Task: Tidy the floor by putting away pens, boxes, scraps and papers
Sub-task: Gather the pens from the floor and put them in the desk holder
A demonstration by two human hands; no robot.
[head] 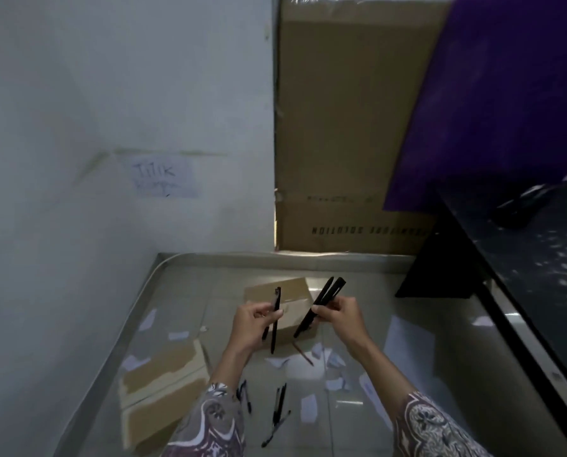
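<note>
patterned sleeves [209, 420] reach out over the tiled floor [183, 291]. left hand [252, 324] pinches black pens [274, 319] upright; right hand [338, 316] grips a bundle of black pens [321, 303] tilted. more loose pens [278, 413] lie below on the floor, among paper scraps [308, 407], between a flat cardboard box [160, 387] and white papers [407, 341].

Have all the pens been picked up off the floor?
No, several black pens lie on the floor below the hands.
</note>
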